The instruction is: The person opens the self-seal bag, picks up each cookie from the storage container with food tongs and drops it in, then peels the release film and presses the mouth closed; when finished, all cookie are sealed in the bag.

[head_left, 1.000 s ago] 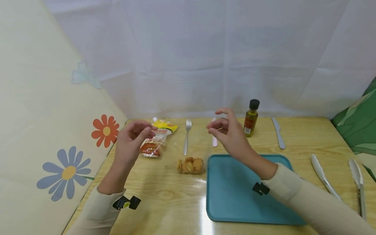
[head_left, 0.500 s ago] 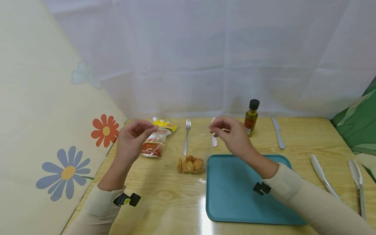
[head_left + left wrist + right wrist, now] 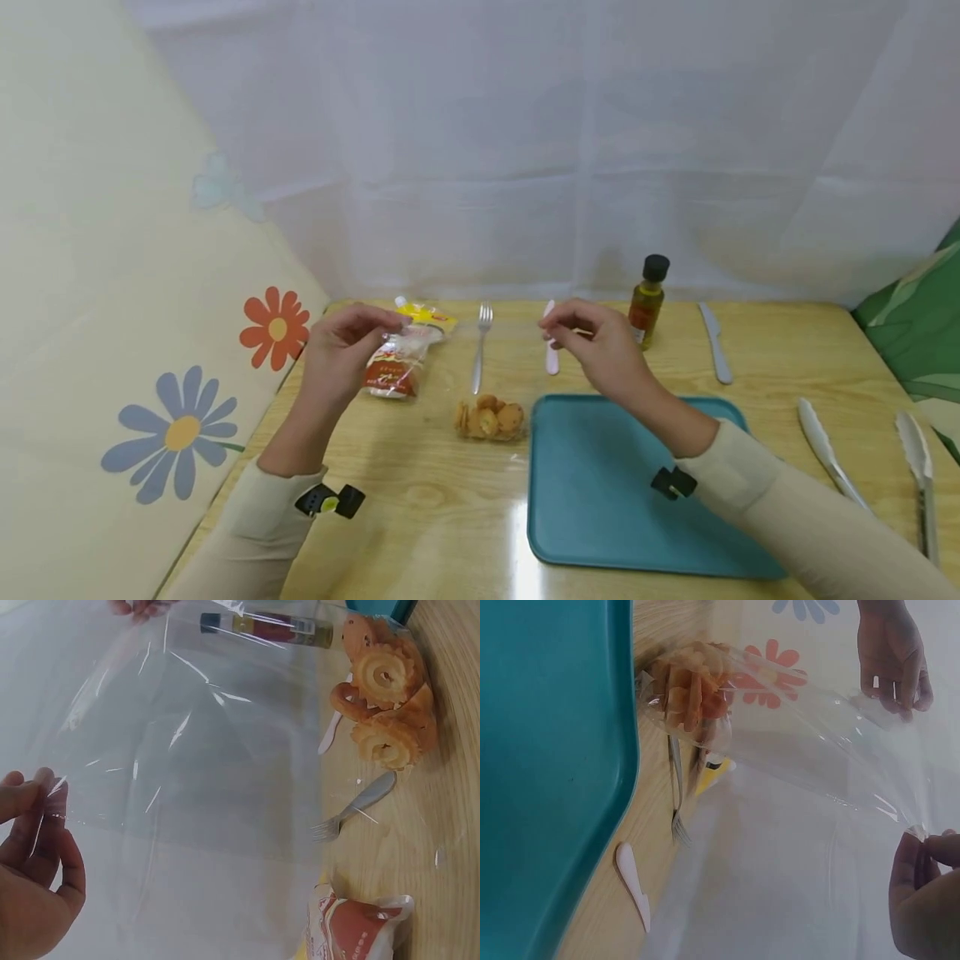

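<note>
A tall clear plastic bag (image 3: 210,765) stands stretched between my hands, with several ring-shaped and round cookies (image 3: 489,418) gathered at its bottom, by the table surface. At one upper corner my left hand (image 3: 337,350) pinches the film between thumb and fingers. The opposite upper corner is pinched by my right hand (image 3: 606,350); the right wrist view shows the film bunched at those fingertips. In the left wrist view the cookies (image 3: 386,682) look golden, some with scalloped edges. The bag's film is almost invisible from the head.
A teal tray (image 3: 600,517) lies right of the cookies, partly under my right forearm. Behind are a red-and-white food packet (image 3: 393,375), fork (image 3: 482,350), pink knife (image 3: 552,360), oil bottle (image 3: 647,304) and grey knife (image 3: 715,343). Tongs (image 3: 828,454) lie far right.
One second ago my right index finger was raised apart from the thumb; now those fingers have come down and pinch the bag. My left hand has hardly moved. The head view has shifted slightly.
</note>
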Tool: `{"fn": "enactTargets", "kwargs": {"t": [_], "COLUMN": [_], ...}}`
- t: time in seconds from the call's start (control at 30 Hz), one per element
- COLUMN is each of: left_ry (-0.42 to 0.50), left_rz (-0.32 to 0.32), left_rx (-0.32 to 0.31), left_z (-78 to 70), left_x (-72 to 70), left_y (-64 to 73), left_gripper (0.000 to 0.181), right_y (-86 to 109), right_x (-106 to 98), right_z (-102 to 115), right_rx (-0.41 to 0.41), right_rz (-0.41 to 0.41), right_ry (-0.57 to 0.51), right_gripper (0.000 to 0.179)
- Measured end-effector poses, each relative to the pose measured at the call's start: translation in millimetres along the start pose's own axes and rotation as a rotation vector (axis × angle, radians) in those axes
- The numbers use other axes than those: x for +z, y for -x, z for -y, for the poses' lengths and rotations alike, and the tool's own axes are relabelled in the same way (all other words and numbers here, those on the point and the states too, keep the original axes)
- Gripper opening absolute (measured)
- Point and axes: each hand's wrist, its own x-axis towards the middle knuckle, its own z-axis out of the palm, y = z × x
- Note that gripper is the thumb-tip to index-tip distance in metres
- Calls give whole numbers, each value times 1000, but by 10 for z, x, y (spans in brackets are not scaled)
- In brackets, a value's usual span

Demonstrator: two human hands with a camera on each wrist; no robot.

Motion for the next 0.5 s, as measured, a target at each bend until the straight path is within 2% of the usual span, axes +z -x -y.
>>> {"fn": "enactTargets", "kwargs": {"t": [0.2,0.37,0.5], "left_ry": [46,111,120], "left_rz": [35,68,72], "left_rx": [19,40,65], "left_z": [26,31,54], "left_x": [66,102,111], "left_y": [-56,-82,-82], "left_gripper": [23,19,20], "right_y": [40,64,77], "right_x": [-54,-89,-107], "right_z": [-8,-25,-33], "right_rx": [6,-17,-40], "right_rz": [-19,-17,-7], "right_ry": [-29,-42,-53], "right_gripper": [12,12,13]}}
